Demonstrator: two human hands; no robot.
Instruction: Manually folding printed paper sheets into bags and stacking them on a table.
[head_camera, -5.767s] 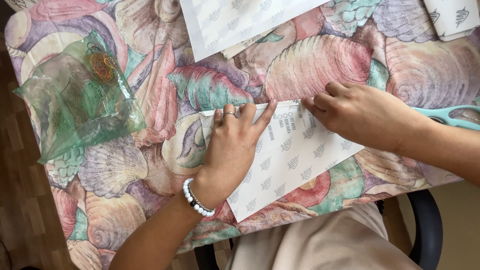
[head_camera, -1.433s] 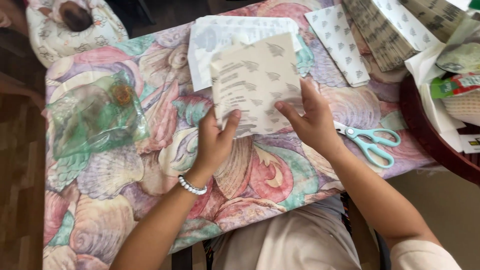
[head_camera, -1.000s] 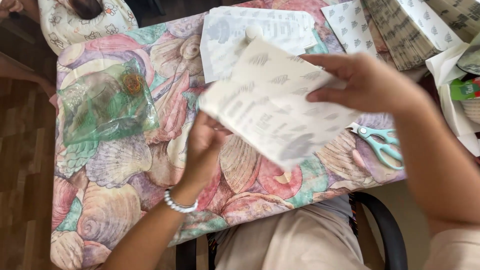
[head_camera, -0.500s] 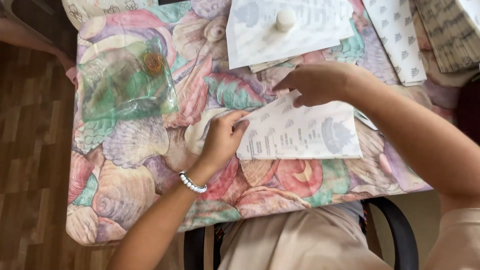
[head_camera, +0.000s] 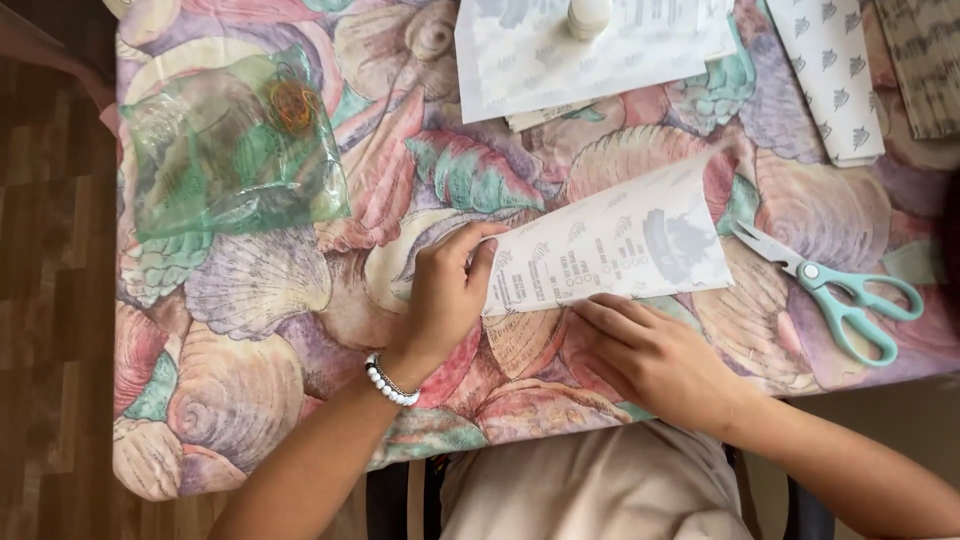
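A folded sheet of printed paper (head_camera: 620, 245) lies on the table (head_camera: 250, 370) — a table covered in a cloth with large seashell patterns — near its front edge, between the person's two hands. The left hand (head_camera: 445, 300) rests at the paper's left end, fingers loosely curled, with the thumb and forefinger pinching that edge. The right hand (head_camera: 655, 355) lies flat and open just below the sheet, its fingertips pressing on the lower edge; it grips nothing. The paper's upper right corner lifts slightly off the cloth.

A white bead bracelet (head_camera: 388, 382) circles the left wrist. Just to the right of the paper lie teal-handled scissors (head_camera: 835, 290), blades pointing toward the sheet, close to but apart from it. Further back, a stack of white printed sheets (head_camera: 590, 55) carries a small white bottle (head_camera: 588, 15) at the top edge of view. A green transparent bag (head_camera: 230, 150) holding rubber bands sits well to the left, and a narrow patterned strip of paper (head_camera: 835, 75) lies at the far right.
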